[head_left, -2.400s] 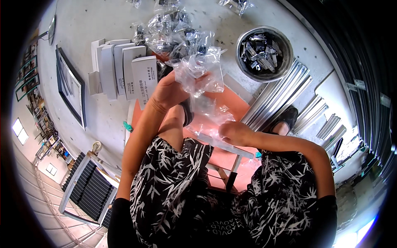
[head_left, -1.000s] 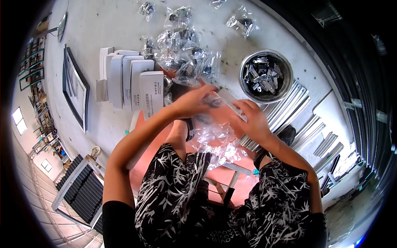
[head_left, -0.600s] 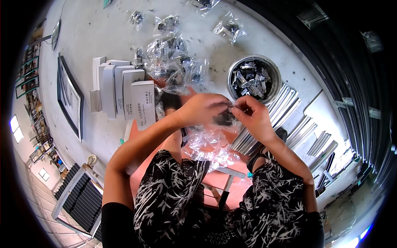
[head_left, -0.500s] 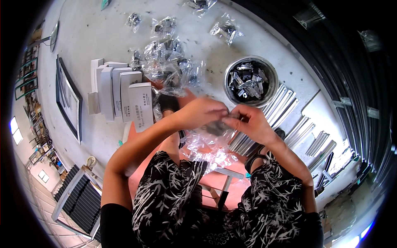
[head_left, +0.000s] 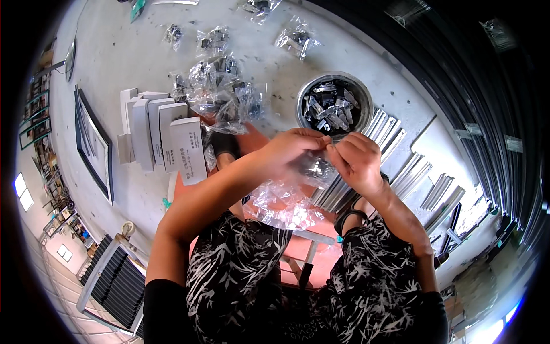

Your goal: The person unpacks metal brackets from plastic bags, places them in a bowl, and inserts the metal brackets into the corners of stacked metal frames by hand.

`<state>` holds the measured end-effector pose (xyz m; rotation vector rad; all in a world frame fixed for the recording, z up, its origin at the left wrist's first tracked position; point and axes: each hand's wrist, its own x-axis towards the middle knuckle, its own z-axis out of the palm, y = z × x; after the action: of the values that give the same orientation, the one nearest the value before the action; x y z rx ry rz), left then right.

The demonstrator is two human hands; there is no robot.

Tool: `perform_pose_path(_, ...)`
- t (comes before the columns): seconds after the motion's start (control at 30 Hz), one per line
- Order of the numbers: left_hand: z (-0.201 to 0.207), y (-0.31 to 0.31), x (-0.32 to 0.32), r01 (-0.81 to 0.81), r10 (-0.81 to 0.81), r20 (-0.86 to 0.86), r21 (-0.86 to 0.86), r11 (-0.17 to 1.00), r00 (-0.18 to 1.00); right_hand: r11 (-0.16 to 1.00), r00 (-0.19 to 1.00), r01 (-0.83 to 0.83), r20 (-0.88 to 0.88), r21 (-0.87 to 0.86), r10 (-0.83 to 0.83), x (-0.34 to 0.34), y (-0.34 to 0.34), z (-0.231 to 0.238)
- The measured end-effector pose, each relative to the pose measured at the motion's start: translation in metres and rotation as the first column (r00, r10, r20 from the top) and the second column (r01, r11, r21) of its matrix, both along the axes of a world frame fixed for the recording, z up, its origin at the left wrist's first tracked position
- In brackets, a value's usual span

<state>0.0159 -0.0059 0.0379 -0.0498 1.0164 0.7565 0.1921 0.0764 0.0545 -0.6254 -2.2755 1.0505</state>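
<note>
In front of my knees, my left hand (head_left: 293, 149) and my right hand (head_left: 357, 161) meet with fingertips pinched together. A small clear plastic bag (head_left: 318, 170) hangs below the fingers, its top edge caught between them. Dark or metallic pieces seem to show through the film, but blur hides what they are. Just beyond my hands stands a round metal bowl (head_left: 365, 92) with many small black and silver metal fittings (head_left: 332, 109) in it. Loose clear plastic bags (head_left: 286, 209) lie in a crumpled heap under my forearms.
White boxes (head_left: 186, 150) stand upright at the left, beside a pile of filled clear bags (head_left: 220, 86). More filled bags (head_left: 297, 39) lie farther off. Silver metal strips (head_left: 381, 135) are laid in bundles on the right, near long dark profiles (head_left: 475, 109). A dark frame (head_left: 94, 143) lies far left.
My hands have come tightly together at the bag's top edge, and the bag now hangs more visibly beneath them. The whole view has shifted slightly.
</note>
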Motion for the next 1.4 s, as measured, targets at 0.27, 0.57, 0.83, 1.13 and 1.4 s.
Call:
perform_pose_path(0.27, -0.046, 0.018, -0.018, -0.09, 0.073, -0.14, -0.115, 0.989, 0.987, 0.821, 0.898, 0.44, 0.185, -0.364, -0.399, 0.047, 0.008, -0.006)
perform_pose_path(0.57, -0.016, 0.034, 0.002, -0.003, -0.036, -0.335, -0.114, 0.993, 0.942, 0.236, 0.773, 0.567, 0.411, -0.789, -0.483, 0.059, 0.018, -0.043)
perform_pose_path(0.83, -0.008, 0.021, 0.002, 0.124, -0.05, -0.375, 0.174, 0.977, 0.926, 0.229, 0.79, 0.572, 0.455, -0.788, -0.41, 0.055, 0.014, -0.04)
perform_pose_path(1.13, -0.028, -0.112, -0.033, 0.986, -0.559, -0.829, -0.069, 0.152, 0.028, 0.178, 0.504, -0.187, 0.062, -0.966, 0.862, 0.067, -0.043, -0.046)
perform_pose_path(1.4, -0.095, -0.16, -0.07, 0.931, 0.033, -0.96, -0.261, 0.255, -0.278, 0.734, 0.611, -0.261, 0.481, -0.627, 0.629, 0.035, -0.081, -0.049)
